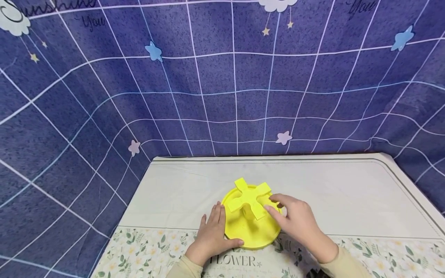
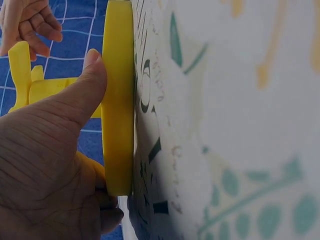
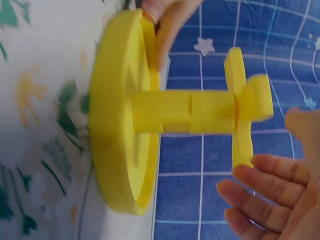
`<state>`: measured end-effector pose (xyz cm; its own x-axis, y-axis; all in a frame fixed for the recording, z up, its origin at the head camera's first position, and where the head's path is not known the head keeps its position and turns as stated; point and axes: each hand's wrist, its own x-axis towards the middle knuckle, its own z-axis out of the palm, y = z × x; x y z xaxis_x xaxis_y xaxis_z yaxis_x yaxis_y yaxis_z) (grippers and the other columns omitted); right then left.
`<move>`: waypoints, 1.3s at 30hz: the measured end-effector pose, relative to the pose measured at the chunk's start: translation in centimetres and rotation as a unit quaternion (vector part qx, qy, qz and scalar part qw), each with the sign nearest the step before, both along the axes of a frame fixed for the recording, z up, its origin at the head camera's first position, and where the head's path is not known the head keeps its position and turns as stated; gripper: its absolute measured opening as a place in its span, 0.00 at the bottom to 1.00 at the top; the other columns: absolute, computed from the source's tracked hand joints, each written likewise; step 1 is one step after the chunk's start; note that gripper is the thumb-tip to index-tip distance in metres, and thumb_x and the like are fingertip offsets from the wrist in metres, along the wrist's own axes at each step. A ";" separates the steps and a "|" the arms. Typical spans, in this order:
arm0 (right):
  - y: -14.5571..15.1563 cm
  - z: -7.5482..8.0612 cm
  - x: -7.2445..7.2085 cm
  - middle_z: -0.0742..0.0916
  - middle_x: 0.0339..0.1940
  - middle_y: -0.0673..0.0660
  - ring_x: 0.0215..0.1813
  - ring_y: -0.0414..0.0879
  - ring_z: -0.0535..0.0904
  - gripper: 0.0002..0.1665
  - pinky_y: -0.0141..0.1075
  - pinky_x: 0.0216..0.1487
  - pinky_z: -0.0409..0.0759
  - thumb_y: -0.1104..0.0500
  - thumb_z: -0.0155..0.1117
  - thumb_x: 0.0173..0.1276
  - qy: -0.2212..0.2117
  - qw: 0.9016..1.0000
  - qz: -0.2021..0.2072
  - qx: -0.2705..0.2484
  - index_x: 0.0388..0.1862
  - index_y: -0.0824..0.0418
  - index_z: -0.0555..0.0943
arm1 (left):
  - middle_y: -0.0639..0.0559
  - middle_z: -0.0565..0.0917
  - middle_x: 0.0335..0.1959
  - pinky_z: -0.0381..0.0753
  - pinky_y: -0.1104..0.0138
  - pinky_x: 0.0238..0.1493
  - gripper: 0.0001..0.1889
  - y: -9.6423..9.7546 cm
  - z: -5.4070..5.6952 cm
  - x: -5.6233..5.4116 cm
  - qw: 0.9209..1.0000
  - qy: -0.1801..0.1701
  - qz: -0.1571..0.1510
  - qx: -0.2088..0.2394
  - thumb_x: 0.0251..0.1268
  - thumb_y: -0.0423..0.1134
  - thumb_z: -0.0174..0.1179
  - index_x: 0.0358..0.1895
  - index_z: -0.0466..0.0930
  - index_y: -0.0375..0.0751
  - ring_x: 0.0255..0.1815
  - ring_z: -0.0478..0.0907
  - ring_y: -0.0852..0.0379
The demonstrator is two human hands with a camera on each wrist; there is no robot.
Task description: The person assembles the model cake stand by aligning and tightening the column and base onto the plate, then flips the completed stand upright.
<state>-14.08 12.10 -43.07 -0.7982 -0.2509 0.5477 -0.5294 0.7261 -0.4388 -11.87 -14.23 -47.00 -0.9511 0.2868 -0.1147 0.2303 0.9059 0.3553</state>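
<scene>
Yellow stand, with a round base, a post and a four-armed top, stands upright roughly midway between the left and right edges of the tabletop, well apart from its back edge. Left hand rests against the base's left rim, fingers straight, thumb spread. Right hand sits by one top arm, fingers and thumb apart; I cannot tell whether they touch it.

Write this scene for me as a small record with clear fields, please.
Object: round yellow base, lying flat
Standing on base: yellow column, topped by a four-armed cross
Left grip: rests against the base's left edge
Right grip: beside the cross; contact unclear
Surface: white cover, floral near part
Backdrop: blue cloth with grid lines and stars
</scene>
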 end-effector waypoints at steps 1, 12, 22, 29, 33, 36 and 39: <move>0.2 0.1 -0.3 0.89 0.40 0.53 0.34 0.44 0.84 0.15 0.38 0.32 0.80 0.50 0.69 0.64 -0.005 1.000 -0.009 -0.012 0.44 0.59 0.86 | 0.32 0.44 0.77 0.45 0.38 0.71 0.66 0.0 0.0 0.0 1.000 -0.001 0.000 -0.001 0.48 0.76 0.59 0.75 0.44 0.25 0.78 0.43 0.39; 0.7 -0.6 -3.2 0.82 0.59 0.62 0.47 0.54 0.84 0.24 0.45 0.44 0.83 0.58 0.56 0.76 -0.120 0.986 0.079 -0.090 0.68 0.60 0.73 | 0.34 0.43 0.78 0.44 0.39 0.71 0.66 0.2 -0.5 -0.3 1.000 -0.014 0.001 -0.004 0.48 0.78 0.57 0.76 0.43 0.28 0.78 0.41 0.41; 1.1 -1.1 -2.1 0.86 0.52 0.58 0.49 0.50 0.85 0.19 0.40 0.44 0.83 0.59 0.58 0.74 -0.149 0.979 0.071 -0.122 0.62 0.60 0.78 | 0.34 0.44 0.78 0.45 0.38 0.71 0.66 0.1 -0.5 -0.4 1.000 -0.013 0.000 -0.002 0.48 0.78 0.57 0.76 0.44 0.27 0.78 0.42 0.41; 1.0 -0.9 -0.3 0.89 0.42 0.50 0.38 0.40 0.84 0.17 0.33 0.38 0.82 0.55 0.67 0.67 -0.162 0.978 0.042 -0.122 0.55 0.55 0.82 | 0.34 0.43 0.78 0.44 0.38 0.71 0.66 0.1 -0.4 -0.4 1.000 -0.014 0.003 -0.002 0.48 0.77 0.58 0.76 0.44 0.27 0.78 0.41 0.41; 0.5 -0.8 0.4 0.88 0.39 0.47 0.33 0.38 0.82 0.16 0.34 0.35 0.82 0.56 0.71 0.63 -0.135 0.986 0.023 -0.098 0.50 0.52 0.83 | 0.34 0.43 0.78 0.44 0.38 0.71 0.66 0.1 -0.3 -0.4 1.000 -0.012 0.003 -0.007 0.48 0.77 0.57 0.76 0.44 0.27 0.78 0.42 0.40; 0.0 -0.8 0.9 0.88 0.37 0.46 0.33 0.38 0.82 0.17 0.35 0.32 0.81 0.56 0.75 0.59 -0.109 0.991 0.021 -0.080 0.48 0.52 0.84 | 0.33 0.44 0.78 0.44 0.38 0.71 0.66 0.1 -0.2 -0.4 1.000 -0.009 0.003 -0.006 0.48 0.77 0.58 0.76 0.44 0.27 0.78 0.43 0.40; -0.5 -0.9 1.3 0.88 0.37 0.47 0.32 0.35 0.81 0.19 0.32 0.29 0.79 0.55 0.77 0.56 -0.087 0.993 0.029 -0.070 0.48 0.53 0.84 | 0.33 0.44 0.78 0.45 0.38 0.70 0.65 0.1 -0.2 -0.3 1.000 -0.007 0.003 -0.005 0.49 0.76 0.59 0.76 0.44 0.26 0.78 0.43 0.39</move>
